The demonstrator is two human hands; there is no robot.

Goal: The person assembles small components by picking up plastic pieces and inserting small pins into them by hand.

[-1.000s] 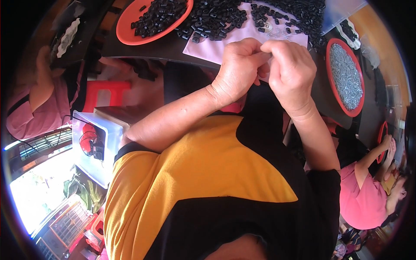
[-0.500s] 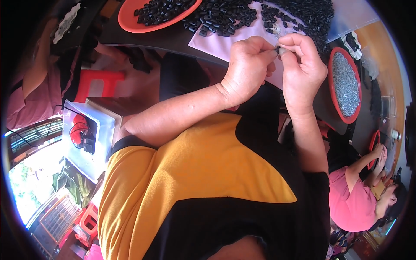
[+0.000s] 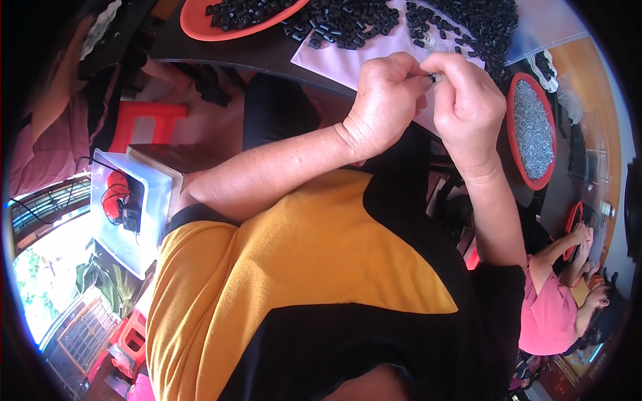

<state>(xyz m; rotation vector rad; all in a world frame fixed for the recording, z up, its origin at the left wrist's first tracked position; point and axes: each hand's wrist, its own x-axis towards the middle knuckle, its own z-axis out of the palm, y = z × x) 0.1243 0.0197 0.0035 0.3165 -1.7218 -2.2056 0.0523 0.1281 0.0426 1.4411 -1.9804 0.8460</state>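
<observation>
Pinching a tiny dark part (image 3: 433,78) between the fingertips of both hands, a person in a yellow and black shirt (image 3: 301,267) works just above the near edge of a table, in the upper middle of the frame. The left hand (image 3: 384,103) is curled almost into a fist, thumb and forefinger pressed on the part; the right hand (image 3: 468,100) meets it from the other side, fingers bent and closed on the same piece — the part itself is too small to make out. Behind the hands, a pale sheet (image 3: 348,57) carries a heap of small black pieces (image 3: 348,23). An orange dish (image 3: 221,17) at upper left holds more of them, and a red dish (image 3: 531,130) at right holds grey metal bits. This looks like the joining step, mid-fit. The next move probably calls for a firm, aligned push without letting the piece slip.
</observation>
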